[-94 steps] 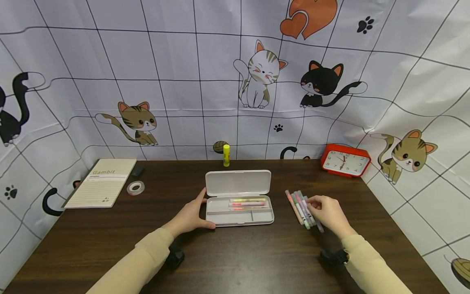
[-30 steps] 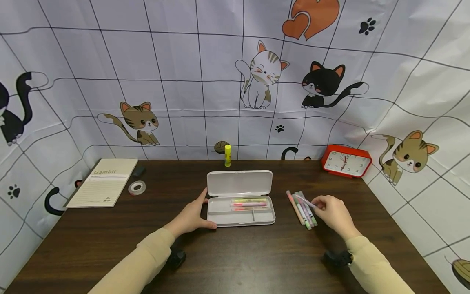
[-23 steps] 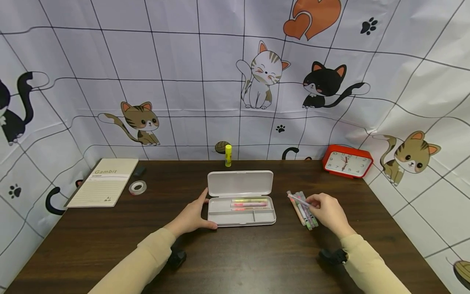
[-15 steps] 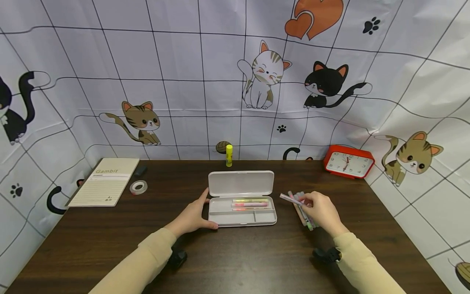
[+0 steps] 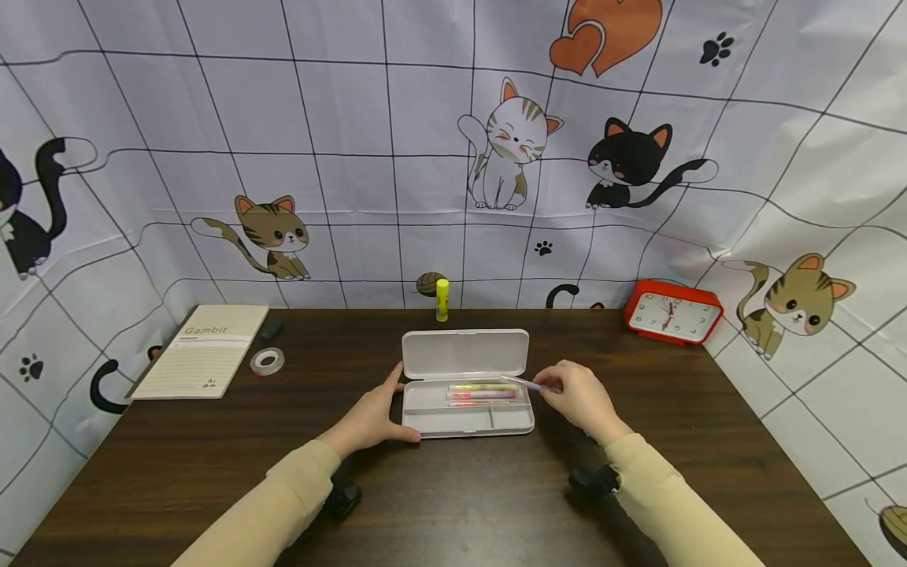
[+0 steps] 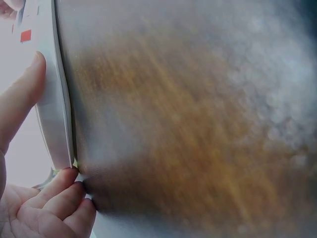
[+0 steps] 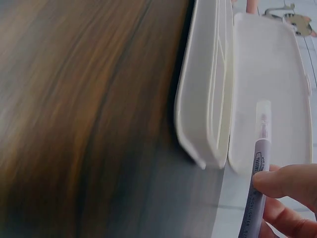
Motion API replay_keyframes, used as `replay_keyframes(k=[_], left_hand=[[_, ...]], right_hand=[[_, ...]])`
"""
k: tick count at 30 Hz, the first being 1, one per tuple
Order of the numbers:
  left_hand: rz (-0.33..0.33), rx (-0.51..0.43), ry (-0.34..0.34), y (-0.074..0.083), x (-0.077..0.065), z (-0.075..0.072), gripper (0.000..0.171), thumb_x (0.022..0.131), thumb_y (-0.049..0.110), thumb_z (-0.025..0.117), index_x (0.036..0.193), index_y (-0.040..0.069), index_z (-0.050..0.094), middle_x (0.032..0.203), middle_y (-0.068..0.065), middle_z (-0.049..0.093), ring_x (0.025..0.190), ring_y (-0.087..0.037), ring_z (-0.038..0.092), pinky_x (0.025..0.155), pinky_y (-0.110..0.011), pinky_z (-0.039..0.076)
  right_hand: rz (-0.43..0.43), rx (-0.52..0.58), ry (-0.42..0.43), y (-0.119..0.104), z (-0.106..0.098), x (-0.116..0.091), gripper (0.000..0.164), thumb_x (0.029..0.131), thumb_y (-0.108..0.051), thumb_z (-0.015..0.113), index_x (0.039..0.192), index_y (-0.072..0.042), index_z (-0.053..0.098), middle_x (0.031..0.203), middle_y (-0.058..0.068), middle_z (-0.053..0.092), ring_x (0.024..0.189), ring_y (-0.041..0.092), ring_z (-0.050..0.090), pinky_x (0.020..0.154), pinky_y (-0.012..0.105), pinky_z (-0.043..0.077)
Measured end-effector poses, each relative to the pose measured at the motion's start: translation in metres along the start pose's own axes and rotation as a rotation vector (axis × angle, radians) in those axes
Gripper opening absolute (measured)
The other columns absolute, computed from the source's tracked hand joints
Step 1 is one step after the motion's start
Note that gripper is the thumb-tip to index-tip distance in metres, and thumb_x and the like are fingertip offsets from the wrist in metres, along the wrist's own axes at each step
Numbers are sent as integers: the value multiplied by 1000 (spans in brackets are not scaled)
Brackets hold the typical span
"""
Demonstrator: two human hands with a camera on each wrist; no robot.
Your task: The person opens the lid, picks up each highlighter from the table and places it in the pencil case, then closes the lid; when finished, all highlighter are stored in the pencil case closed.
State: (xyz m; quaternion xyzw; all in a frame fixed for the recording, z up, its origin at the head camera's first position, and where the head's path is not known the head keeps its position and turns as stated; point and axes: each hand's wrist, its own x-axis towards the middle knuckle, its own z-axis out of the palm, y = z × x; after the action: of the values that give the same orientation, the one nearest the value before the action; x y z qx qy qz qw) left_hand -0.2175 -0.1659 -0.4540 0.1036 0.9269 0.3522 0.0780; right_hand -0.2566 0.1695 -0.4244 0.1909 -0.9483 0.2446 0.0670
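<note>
A white pencil case (image 5: 418, 425) lies with its lid up on the dark table, with several pens (image 5: 482, 395) in its back compartment. My left hand (image 5: 370, 413) holds the case's left end, thumb against the front wall and fingers round the corner in the left wrist view. My right hand (image 5: 577, 400) pinches a pale purple highlighter (image 7: 256, 183) between thumb and fingers. Its clear-capped end points left, over the back right corner of the case and in front of the lid (image 7: 267, 59). The pens lying right of the case are hidden behind my right hand.
A yellow glue-stick-like tube (image 5: 442, 301) stands behind the case. At the left lie a notepad (image 5: 205, 354), a white tape roll (image 5: 267, 361) and a small dark block (image 5: 272, 329). A red clock (image 5: 673, 312) stands at the back right, near the patterned wall cloth.
My right hand has picked the purple highlighter from the group of pens and carried it left to the case. My left hand has stayed at the case's left end.
</note>
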Motion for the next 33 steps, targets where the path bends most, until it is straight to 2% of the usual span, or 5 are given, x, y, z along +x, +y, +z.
replay_keyframes(k=[10,21,27,33], left_hand=[[-3,-11,3,0,0,0,122,66,35,87,151,-1,8,139,-19,48,130,-37,42,105,-53,34],[-1,5,-7,0,0,0,122,66,36,87,152,-1,7,139,-19,48,130,-38,42,105,-53,34],[-5,14,1,-1,1,0,123,65,36,87,152,0,8,139,-18,48,130,-37,42,105,-52,34],[-9,6,3,0,0,-1,123,65,35,87,152,1,8,139,-18,48,130,-37,42,105,-52,34]], right_hand=[[-91,-9,-31,-26,18,14,11,78,-5,73,86,-11,74,75,-2,57,70,15,50,64,30,42],[-90,-11,-90,-51,40,25,8,80,-10,74,85,-16,74,78,-3,59,70,11,51,61,27,42],[-91,9,-76,-55,40,26,8,80,-10,74,86,-14,75,79,-2,61,74,13,55,63,30,45],[-87,27,-63,-51,37,24,9,80,-8,73,87,-13,74,80,-3,60,73,13,56,64,30,46]])
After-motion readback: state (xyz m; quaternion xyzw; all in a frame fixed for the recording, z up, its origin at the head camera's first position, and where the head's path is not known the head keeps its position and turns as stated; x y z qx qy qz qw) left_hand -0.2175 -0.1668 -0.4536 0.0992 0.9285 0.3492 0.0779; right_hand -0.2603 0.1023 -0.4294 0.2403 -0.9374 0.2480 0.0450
